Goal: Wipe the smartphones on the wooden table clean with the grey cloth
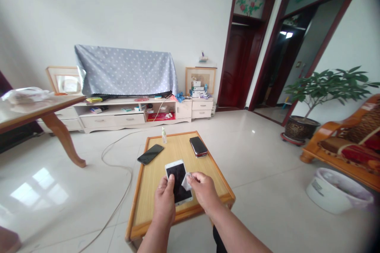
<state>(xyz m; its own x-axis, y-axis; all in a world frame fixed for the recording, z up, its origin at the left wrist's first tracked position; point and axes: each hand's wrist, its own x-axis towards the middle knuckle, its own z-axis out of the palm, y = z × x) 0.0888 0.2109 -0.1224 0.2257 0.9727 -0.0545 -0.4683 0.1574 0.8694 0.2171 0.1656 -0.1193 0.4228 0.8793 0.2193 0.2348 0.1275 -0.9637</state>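
Left hand (163,201) grips smartphone (179,178) (long axis forward); right hand (203,191) pinches wipe (186,183) against it.

My one camera rides on my head, looking forward and down: my left hand (164,201) and right hand (204,191) sit close at six o'clock over the low table (178,150), the far wall (178,16) well off at twelve.
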